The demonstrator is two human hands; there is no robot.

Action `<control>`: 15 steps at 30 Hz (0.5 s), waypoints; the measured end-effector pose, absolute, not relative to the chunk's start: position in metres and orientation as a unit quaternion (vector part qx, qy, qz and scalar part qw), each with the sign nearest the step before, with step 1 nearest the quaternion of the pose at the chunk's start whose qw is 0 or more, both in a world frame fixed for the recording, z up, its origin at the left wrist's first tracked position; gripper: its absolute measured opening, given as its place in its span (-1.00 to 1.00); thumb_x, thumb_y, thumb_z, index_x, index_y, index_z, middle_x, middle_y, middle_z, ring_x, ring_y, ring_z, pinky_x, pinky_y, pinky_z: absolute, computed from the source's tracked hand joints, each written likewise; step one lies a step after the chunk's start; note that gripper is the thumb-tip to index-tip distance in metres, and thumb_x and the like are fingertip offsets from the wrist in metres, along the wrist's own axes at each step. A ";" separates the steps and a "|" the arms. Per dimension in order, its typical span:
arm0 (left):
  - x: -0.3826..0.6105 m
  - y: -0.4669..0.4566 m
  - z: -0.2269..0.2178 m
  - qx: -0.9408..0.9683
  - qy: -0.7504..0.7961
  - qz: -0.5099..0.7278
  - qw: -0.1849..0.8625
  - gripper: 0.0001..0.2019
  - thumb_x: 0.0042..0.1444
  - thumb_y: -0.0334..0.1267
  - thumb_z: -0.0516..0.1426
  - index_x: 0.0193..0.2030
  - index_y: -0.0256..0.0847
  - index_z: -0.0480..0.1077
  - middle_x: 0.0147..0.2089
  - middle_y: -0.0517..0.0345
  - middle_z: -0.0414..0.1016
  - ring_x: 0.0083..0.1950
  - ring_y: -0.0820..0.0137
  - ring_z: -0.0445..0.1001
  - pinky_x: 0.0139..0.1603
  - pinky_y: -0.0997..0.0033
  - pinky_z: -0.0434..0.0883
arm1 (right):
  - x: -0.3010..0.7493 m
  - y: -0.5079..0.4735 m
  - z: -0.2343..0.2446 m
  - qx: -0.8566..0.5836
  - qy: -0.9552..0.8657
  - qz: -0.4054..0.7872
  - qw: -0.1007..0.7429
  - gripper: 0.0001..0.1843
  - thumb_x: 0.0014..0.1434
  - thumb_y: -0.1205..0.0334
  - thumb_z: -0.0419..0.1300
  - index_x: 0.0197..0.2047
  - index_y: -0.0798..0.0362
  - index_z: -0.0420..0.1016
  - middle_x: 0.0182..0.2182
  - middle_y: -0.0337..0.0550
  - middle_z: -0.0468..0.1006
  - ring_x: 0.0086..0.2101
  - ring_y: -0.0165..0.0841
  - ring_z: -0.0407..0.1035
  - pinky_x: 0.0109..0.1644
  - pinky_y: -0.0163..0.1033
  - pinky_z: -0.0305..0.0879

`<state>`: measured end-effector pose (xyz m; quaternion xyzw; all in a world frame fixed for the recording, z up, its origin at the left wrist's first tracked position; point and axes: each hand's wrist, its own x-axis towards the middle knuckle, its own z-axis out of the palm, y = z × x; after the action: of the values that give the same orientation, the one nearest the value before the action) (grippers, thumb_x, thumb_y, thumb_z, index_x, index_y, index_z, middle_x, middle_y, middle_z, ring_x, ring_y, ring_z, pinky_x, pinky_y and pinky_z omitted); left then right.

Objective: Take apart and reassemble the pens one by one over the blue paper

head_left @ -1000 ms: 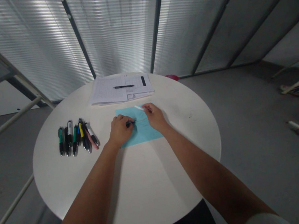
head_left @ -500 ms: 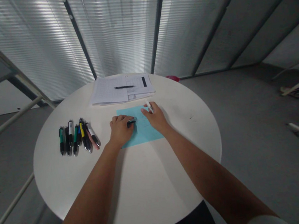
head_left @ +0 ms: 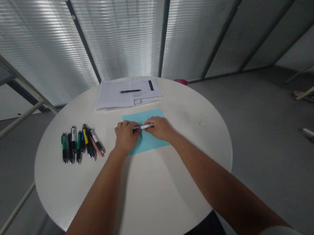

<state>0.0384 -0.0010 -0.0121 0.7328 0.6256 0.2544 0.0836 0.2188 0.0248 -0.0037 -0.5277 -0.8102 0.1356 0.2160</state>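
A pen (head_left: 143,127) with a black end and a white barrel lies level across the middle of a light blue paper sheet (head_left: 146,144). My left hand (head_left: 126,137) grips the black end, and my right hand (head_left: 161,129) grips the white part. Both hands rest on or just above the sheet, with their fingertips close together. Whether the two parts of the pen are fully joined is hidden by my fingers. To the left of my left hand, several pens with black, green, yellow and white barrels (head_left: 81,144) lie side by side.
The round white table (head_left: 155,194) holds a stack of printed papers (head_left: 113,96) at its far side, with a black pen (head_left: 130,91) lying on them. A small red object (head_left: 181,82) shows beyond the far rim. Grey floor surrounds the table.
My hands have moved together. The black piece and white piece, held apart earlier, now meet end to end in one line above the sheet.
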 end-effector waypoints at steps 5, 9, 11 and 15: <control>0.037 0.001 -0.013 0.728 0.616 0.282 0.105 -0.82 0.17 -0.15 0.15 -0.14 -0.05 0.53 -0.11 0.03 0.58 0.05 0.06 0.36 0.06 0.03 0.21 | 0.220 0.030 -0.012 -0.521 -0.807 0.129 0.244 -0.80 0.20 0.05 0.28 -0.23 -0.02 0.63 -0.29 -0.13 0.52 -0.21 -0.28 0.32 -0.10 -0.19 0.15; 0.036 0.002 -0.014 0.715 0.609 0.318 0.128 -0.79 0.16 -0.11 0.15 -0.12 -0.04 0.53 -0.14 0.05 0.61 0.02 0.08 0.40 0.09 0.03 0.22 | 0.222 0.035 -0.019 -0.499 -0.800 0.136 0.302 -0.83 0.20 0.08 0.29 -0.20 -0.05 0.63 -0.27 -0.13 0.47 -0.19 -0.27 0.29 -0.02 -0.15 0.15; 0.035 0.002 -0.012 0.713 0.608 0.322 0.135 -0.77 0.16 -0.10 0.16 -0.09 -0.05 0.53 -0.13 0.05 0.61 0.02 0.09 0.41 0.12 0.03 0.22 | 0.222 0.036 -0.020 -0.493 -0.795 0.141 0.324 -0.86 0.20 0.13 0.29 -0.19 -0.05 0.63 -0.27 -0.13 0.44 -0.17 -0.27 0.28 0.02 -0.13 0.14; 0.035 0.001 -0.009 0.709 0.609 0.321 0.153 -0.77 0.16 -0.13 0.17 -0.07 -0.06 0.55 -0.12 0.05 0.62 0.01 0.12 0.42 0.16 0.02 0.21 | 0.221 0.035 -0.018 -0.488 -0.788 0.152 0.344 -0.89 0.20 0.16 0.29 -0.22 -0.05 0.63 -0.31 -0.14 0.40 -0.18 -0.26 0.28 0.02 -0.12 0.16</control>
<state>0.0354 0.0013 -0.0089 0.7093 0.6087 0.3209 0.1528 0.2211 0.0351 -0.0182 -0.4882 -0.7877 0.1521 0.3437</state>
